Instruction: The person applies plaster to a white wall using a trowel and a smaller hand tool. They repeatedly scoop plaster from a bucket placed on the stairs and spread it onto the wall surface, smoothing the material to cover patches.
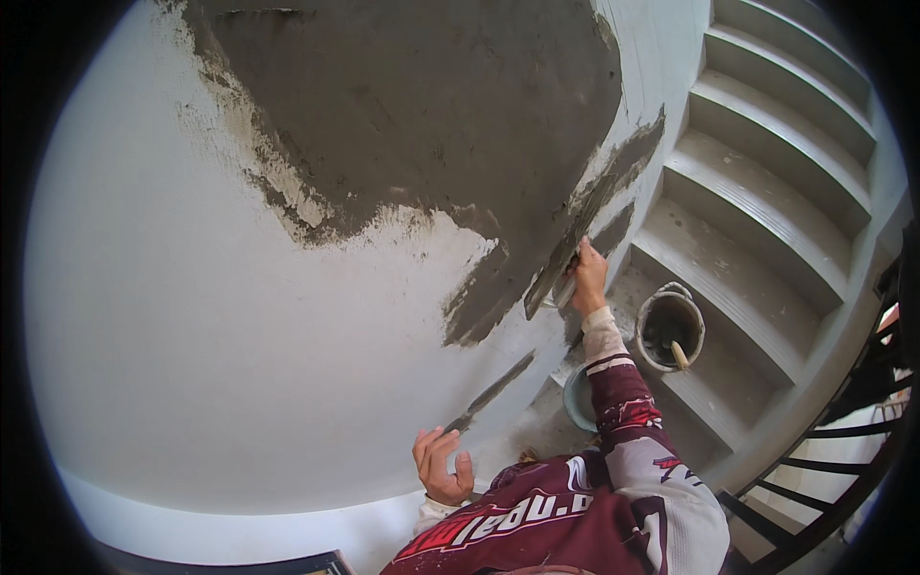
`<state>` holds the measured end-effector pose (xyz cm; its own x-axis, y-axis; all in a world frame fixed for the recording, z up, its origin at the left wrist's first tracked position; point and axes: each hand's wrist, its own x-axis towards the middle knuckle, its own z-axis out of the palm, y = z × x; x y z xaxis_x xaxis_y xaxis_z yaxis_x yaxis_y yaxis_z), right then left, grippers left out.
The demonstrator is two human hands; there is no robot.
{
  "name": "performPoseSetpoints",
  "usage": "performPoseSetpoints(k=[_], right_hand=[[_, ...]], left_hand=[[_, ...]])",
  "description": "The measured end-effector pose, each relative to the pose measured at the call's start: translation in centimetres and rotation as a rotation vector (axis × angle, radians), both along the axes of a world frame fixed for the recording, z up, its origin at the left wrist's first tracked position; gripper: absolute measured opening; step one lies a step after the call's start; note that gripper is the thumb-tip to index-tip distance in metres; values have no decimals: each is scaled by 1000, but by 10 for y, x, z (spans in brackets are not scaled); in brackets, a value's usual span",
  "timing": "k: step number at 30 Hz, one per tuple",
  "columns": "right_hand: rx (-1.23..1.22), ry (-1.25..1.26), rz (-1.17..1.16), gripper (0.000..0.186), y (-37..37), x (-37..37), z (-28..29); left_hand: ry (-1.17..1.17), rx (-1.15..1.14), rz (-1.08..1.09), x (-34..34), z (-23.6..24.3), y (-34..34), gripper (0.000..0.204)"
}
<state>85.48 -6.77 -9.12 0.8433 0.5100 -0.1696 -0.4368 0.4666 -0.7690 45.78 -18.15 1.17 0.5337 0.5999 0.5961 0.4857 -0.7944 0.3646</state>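
trowel: long, flat blade (546, 287), smeared grey, slanted against the lower right edge of the mortar patch (431, 105) on the curved white wall (240, 364).
right grip: the right hand (589, 273) holds the trowel, fingers wrapped round its back; the exact handle shape is hidden.
left grip: the left hand (443, 468) holds nothing, fingers spread and loosely bent, near a thin grey streak (494, 391); cannot tell whether it touches the wall.
weight: likely light, a little heavier when loaded with mortar.
stiffness: the blade looks thin and stiff along its length, perhaps springy at the edges.
slipperiness: wet smears would make the blade slick; the back should give surer hold.
where to hold: mid-length on the back, clear of the edges.
mortar: looks soft and damp, easily marked by a tilted edge.
nearby: bucket (643, 331) on the stairs (724, 316), pale stick handle (679, 356) leaning inside.
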Motion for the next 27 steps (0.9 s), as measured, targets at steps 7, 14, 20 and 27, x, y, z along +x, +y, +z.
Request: performPoseSetpoints(k=[7, 14, 20, 27], right_hand=[[-21, 184, 47, 35, 20, -15, -19], [59, 141, 57, 33, 30, -30, 27], [-31, -190, 6, 35, 33, -59, 130], [-44, -698, -144, 48, 36, -120, 260]], left_hand=[[11, -8, -48, -10, -1, 14, 17], [-9, -43, 3, -39, -7, 25, 15], [-34, -85, -41, -52, -19, 43, 15], [-49, -107, -125, -59, -20, 68, 15]])
